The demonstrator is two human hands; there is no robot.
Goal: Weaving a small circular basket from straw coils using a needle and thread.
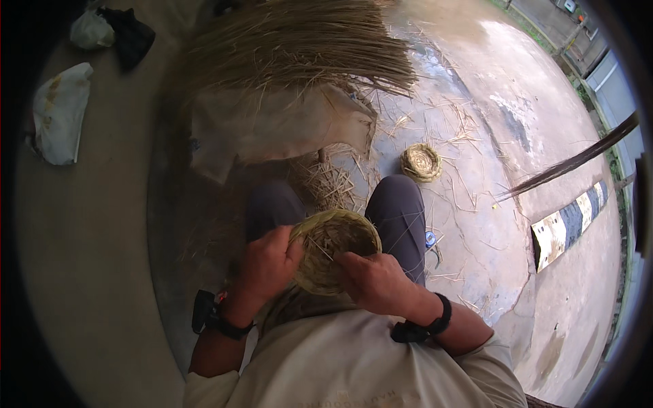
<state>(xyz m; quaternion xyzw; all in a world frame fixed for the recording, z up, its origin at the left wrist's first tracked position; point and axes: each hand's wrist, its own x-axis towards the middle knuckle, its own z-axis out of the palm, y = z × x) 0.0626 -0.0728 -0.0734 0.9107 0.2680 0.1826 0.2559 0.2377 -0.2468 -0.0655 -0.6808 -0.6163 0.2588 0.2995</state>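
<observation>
Between my knees, close to my lap, a round woven straw basket [340,228] is tilted so that its hollow inside faces up. My left hand [272,262] is closed on its left rim, thumb toward the inside. At the right side of the opening my right hand [374,277] has its fingers curled together in a pinch. A thin pale strand [325,253] runs inside the basket toward those fingertips; whether they grip it or the basket's edge is hard to make out. Fine loose strands also stick out to the right of the basket.
A smaller straw basket [421,162] sits on the floor beyond my right knee. A large bundle of dry stalks [306,44] lies farther off, behind a brown sheet [279,126]. Straw scraps [330,183] litter the floor. White bags [62,112] lie far left; a striped board [571,224] lies right.
</observation>
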